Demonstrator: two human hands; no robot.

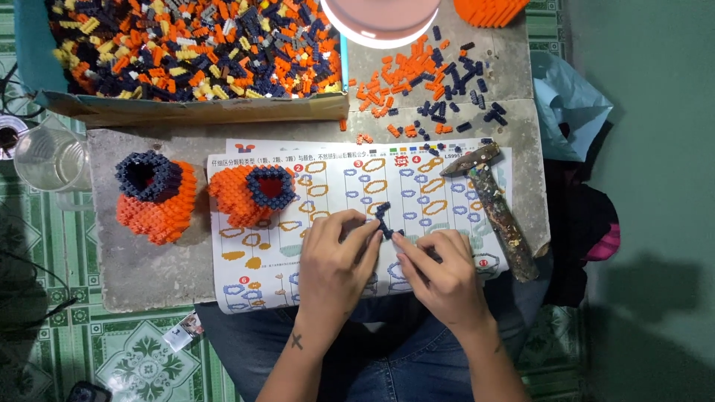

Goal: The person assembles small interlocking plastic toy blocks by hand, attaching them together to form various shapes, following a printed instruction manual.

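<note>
At the frame's centre, the left hand (337, 257) pinches the lower end of a short dark-blue brick strip (383, 219) over the instruction sheet (335, 186). The strip runs up and slightly right. The right hand (439, 272), fingers together, touches its base.

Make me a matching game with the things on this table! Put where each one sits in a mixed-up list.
Things:
1. hammer
2. cardboard box of small bricks
3. chain of dark blue bricks
4. clear plastic jar

Places:
A. far left, off the slab
B. between the fingers of both hands
C. right edge of the instruction sheet
D. top left of the table

Pairs: 1-C, 2-D, 3-B, 4-A
</note>
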